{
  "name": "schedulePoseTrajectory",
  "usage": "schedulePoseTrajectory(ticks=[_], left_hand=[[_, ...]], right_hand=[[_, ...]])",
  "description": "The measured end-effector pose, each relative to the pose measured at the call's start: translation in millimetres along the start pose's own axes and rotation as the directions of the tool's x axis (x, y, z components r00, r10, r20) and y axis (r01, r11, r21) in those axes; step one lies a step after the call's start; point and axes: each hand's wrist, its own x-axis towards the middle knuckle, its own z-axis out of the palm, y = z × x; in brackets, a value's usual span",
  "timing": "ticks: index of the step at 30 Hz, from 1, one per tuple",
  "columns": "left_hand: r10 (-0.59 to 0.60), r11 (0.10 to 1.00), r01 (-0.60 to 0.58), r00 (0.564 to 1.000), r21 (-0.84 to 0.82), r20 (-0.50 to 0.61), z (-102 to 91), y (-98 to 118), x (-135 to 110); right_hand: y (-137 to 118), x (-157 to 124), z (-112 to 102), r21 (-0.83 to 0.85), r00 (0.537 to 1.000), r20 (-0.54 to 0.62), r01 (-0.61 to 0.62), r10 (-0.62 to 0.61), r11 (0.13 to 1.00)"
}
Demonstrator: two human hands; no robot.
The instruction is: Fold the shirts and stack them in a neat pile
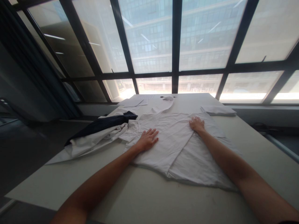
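A white garment (pixel 163 149), which looks like a shirt, lies spread on the white table (pixel 149 199). One side of its cloth is folded over, and a diagonal edge runs from near my right hand to the front hem. My left hand (pixel 148 139) rests flat on the cloth left of centre, fingers spread. Farther back on the right, my right hand (pixel 196 123) presses down on the garment near the top of that edge. Its fingers look slightly bent and apart, with no cloth visibly gripped. Wrinkles cross the garment, and its left part is gathered.
Dark cloth (pixel 100 124) and light cloth (pixel 93 141) lie heaped along the table's left edge. Paper sheets (pixel 133 102) are at the back left. A folded white cloth (pixel 218 110) sits at the back right. Large windows (pixel 149 37) stand beyond the table.
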Motion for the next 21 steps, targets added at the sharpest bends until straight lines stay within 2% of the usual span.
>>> schedulePoseTrajectory(ticks=[10,13,15,16,18,20,21], left_hand=[[0.044,0.999,-0.044,0.999,-0.003,-0.02,-0.8,0,-1],[0.184,0.983,-0.183,0.981,0.015,-0.058,-7.0,5,-3],[0.304,0.952,-0.305,0.951,0.001,-0.051,-11.6,9,-4],[0.352,0.935,-0.353,0.935,-0.024,-0.03,-13.4,10,-5],[0.407,0.91,-0.404,0.913,-0.088,0.018,-15.7,13,-5],[0.415,0.904,-0.407,0.909,-0.13,0.04,-16.2,13,-5],[0.41,0.905,-0.402,0.911,-0.137,0.038,-16.1,13,-5]], right_hand=[[-3,-5,-6,-0.013,1.0,-0.019,-0.001,0.0,1.0],[-14,-13,-14,-0.026,0.994,-0.106,0.022,-0.024,0.999],[-29,-21,-21,-0.012,0.976,-0.146,0.162,-0.162,0.987],[-38,-25,-23,0.008,0.95,-0.139,0.282,-0.278,0.959],[-56,-35,-25,0.078,0.846,-0.078,0.533,-0.527,0.843],[-72,-45,-23,0.153,0.724,0.009,0.681,-0.69,0.716],[-77,-49,-21,0.18,0.685,0.053,0.709,-0.726,0.682]])
